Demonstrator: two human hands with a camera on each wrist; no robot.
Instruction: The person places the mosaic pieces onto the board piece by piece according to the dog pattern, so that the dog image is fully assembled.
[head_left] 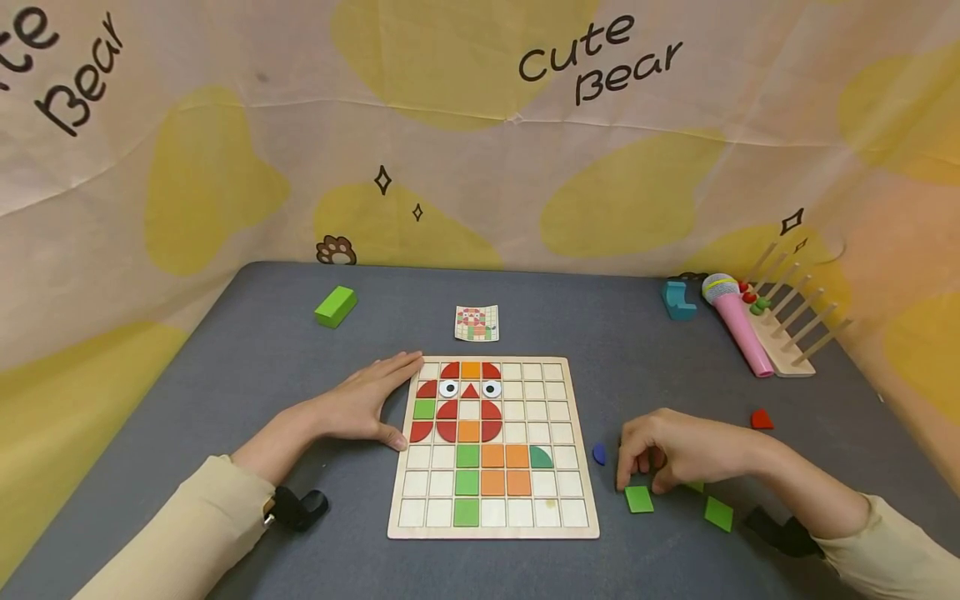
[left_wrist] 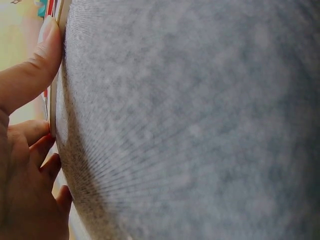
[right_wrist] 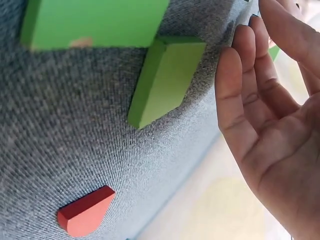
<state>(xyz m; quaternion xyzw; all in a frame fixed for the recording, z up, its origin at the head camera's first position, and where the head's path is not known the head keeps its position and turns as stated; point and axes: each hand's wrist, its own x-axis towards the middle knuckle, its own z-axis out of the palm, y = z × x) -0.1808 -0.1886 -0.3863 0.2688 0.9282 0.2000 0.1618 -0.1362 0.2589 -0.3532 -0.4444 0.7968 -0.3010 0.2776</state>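
Observation:
A wooden grid board [head_left: 577, 508] lies mid-table. It carries red curved pieces, orange and green squares, two eye tiles and a dark green quarter circle [head_left: 540, 457]. My left hand [head_left: 360, 404] rests against the board's left edge, fingers extended and thumb apart; the left wrist view also shows that thumb on the edge. To the right of the board, my right hand [head_left: 678, 450] is low over the table, its fingertips and thumb on either side of a green square tile [head_left: 639, 499]. Whether they touch the tile is unclear. A blue piece [head_left: 599, 454] lies left of these fingers.
Another green tile [head_left: 718, 514] and a red piece [head_left: 761, 419] lie right. Behind the board are a picture card [head_left: 476, 323] and a green block [head_left: 336, 307]. Back right hold a teal block [head_left: 678, 301], pink microphone [head_left: 738, 325] and pegged wooden stand [head_left: 791, 358].

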